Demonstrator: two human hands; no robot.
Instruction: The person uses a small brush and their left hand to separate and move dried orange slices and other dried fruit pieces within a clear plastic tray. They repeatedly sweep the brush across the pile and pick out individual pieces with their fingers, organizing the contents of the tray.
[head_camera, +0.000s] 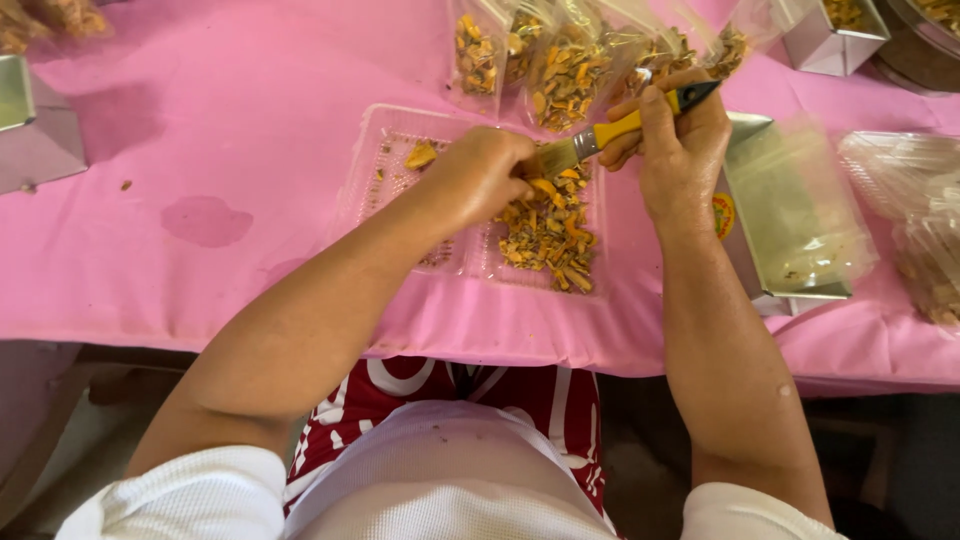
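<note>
The right hand (672, 135) grips a brush (600, 137), sweeping a piece the left hand (480, 175) pinches over the tray (400, 130) near the surface's front edge

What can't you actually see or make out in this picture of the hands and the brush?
- Left hand: its closed fingers, seen from the head camera, hide whatever it pinches.
- Brush: the right hand covers part of its yellow handle.
- Clear tray: the left forearm hides its middle.
- Orange pieces: too small and blurred to identify.
- Clear bags: cut off by the top edge.
</note>
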